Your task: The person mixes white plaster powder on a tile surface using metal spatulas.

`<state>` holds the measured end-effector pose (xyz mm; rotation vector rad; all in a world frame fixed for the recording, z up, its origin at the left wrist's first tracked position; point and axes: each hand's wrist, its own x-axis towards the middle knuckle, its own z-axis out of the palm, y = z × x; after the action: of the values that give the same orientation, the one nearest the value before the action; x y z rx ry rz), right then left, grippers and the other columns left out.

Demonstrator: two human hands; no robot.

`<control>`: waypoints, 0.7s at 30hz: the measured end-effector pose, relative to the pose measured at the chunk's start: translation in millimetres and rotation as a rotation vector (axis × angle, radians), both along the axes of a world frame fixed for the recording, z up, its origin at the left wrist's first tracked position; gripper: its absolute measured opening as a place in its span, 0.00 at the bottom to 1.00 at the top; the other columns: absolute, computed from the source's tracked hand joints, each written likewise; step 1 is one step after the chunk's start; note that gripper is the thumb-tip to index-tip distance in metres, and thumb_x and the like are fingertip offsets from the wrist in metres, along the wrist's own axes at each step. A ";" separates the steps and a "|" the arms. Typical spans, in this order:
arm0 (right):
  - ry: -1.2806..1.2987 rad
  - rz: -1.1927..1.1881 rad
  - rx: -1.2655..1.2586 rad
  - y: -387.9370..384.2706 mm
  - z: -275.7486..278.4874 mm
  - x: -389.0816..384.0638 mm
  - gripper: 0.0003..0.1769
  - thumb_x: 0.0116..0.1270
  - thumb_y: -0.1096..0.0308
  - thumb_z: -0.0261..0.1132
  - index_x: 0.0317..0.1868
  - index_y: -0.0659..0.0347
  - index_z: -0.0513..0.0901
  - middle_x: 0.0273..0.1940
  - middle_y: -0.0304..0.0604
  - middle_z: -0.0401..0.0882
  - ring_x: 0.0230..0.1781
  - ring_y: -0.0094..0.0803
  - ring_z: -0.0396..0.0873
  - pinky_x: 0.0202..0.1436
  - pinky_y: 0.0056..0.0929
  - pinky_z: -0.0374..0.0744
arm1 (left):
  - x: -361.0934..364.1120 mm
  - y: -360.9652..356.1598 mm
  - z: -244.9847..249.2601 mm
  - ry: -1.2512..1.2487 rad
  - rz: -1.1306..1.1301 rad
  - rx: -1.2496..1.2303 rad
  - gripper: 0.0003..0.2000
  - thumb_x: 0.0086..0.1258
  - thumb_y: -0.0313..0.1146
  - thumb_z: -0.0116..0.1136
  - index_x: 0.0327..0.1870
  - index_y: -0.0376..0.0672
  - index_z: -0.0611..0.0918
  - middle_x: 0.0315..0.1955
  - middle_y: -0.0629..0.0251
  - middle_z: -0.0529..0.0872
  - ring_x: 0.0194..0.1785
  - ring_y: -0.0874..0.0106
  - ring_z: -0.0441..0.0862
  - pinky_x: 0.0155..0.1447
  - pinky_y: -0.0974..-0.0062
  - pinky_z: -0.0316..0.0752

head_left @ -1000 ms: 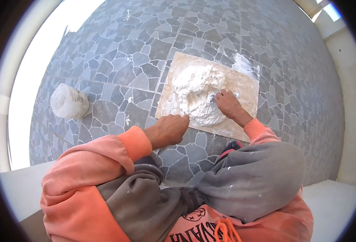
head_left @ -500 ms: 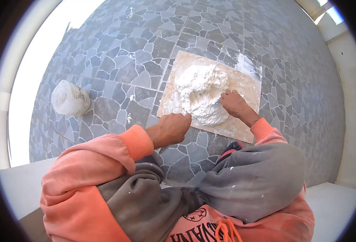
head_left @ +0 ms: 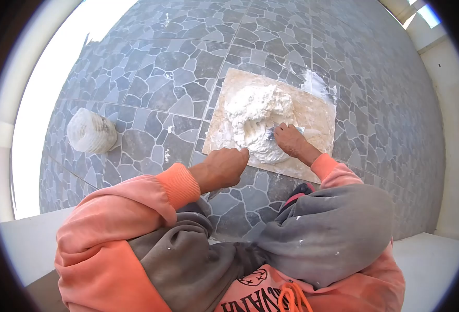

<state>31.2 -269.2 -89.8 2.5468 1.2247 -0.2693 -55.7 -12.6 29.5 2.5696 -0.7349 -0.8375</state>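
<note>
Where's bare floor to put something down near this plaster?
Bare floor lies between the white bundle and the board, and beyond the board's far edge. The board is crowded: plaster heap, left hand at its near corner, right hand holding a scraper.

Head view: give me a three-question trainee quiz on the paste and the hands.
1. True or false: the white paste is heaped on the beige board.
2. Which hand holds the metal blade in the paste? A) left B) right C) neither
3. Fill in: the white bundle lies on the tiled floor to the person's ____ side.
Key: 1 true; 2 B, the right hand; 3 left.
</note>
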 end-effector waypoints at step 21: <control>0.023 0.025 0.020 -2.3 -5.3 -2.9 0.07 0.61 0.72 0.60 0.34 0.61 0.85 0.41 0.43 0.80 0.50 0.40 0.76 0.52 0.39 0.75 | 0.2 -1.5 4.5 -0.002 0.008 0.023 0.13 0.55 0.20 0.56 0.42 0.30 0.73 0.33 0.44 0.84 0.41 0.47 0.84 0.43 0.53 0.78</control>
<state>28.3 -271.5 -95.1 2.5502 1.2729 -0.2832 -55.5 -14.1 34.0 2.5921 -0.7194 -0.8453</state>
